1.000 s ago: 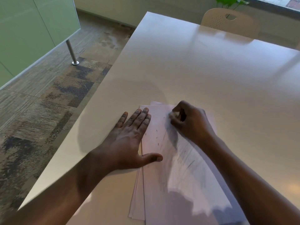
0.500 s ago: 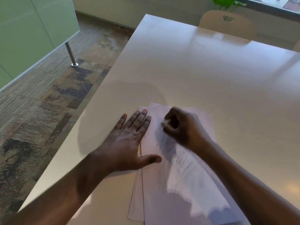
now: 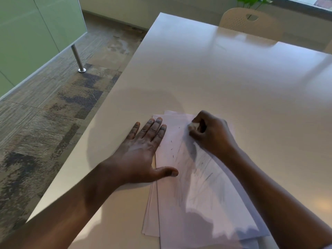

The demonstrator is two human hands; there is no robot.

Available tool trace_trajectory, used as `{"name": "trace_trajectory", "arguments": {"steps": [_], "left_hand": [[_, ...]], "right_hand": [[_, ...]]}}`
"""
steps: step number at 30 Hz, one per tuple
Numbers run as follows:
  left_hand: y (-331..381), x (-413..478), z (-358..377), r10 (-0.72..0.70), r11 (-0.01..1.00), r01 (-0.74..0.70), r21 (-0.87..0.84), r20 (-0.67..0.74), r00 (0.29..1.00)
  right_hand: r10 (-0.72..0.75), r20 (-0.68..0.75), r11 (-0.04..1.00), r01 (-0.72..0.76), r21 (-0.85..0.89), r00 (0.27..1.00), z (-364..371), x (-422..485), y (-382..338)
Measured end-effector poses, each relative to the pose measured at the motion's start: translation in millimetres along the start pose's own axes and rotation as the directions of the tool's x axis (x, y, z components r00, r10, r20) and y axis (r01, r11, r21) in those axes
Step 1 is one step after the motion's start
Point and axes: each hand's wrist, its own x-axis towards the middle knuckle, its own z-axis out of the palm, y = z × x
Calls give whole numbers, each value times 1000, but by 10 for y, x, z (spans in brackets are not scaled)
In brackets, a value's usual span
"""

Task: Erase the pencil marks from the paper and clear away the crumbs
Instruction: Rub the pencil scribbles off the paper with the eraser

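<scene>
Our left hand (image 3: 142, 155) lies flat, fingers straight and close together, thumb spread, pressing the left edge of the paper (image 3: 150, 212) down onto the tabletop (image 3: 233, 78). Our right hand (image 3: 212, 135) is curled around a small pale eraser (image 3: 193, 125), pinched at the fingertips and set against the top sheet (image 3: 197, 203) near its far edge. The paper is a loose stack of a few sheets at the near part of the tabletop. Faint grey pencil marks (image 3: 206, 177) run down the middle of the top sheet, nearer to us than the right hand. A few small dark crumbs (image 3: 172, 149), as we take them to be, lie between the two hands. We judge that erasing is the step in hand, with much of the sheet not yet cleaned. The next move calls for short, firm strokes over the grey streaks, the left hand bearing down so the sheet does not crease. Sweeping the crumbs comes after.
</scene>
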Motion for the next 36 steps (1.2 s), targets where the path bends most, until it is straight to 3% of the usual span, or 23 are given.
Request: {"name": "trace_trajectory", "arguments": {"steps": [3,9,13,15,21,26,32,36], "left_hand": [[-11,-1,-47,12,1000,-12,1,46,999],[-7,5,-62,19,1000,-19,-7,68,997],[2,15,-74,7,1000,-8,11,85,996],[9,13,-89,4,1000,-6,20,100,995],[6,18,-78,8,1000,-9,15,96,995],[14,26,-98,3,1000,-6,26,121,993],[21,22,-104,7,1000,-10,26,112,994],[31,28,-128,-9,999,3,42,141,990]], "right_hand": [[40,3,999,-40,5,999,-55,70,54],[-259,232,956,214,201,938,12,-626,-246],[-74,34,997,74,6,997,-72,-295,15],[-39,3,999,39,-35,999,-103,-202,76],[-302,234,952,278,128,924,-60,-634,-191],[-169,40,984,170,-43,985,-106,-173,61],[-315,242,946,284,156,918,-74,-501,-126],[-168,111,986,164,41,980,-75,-123,-15]]}}
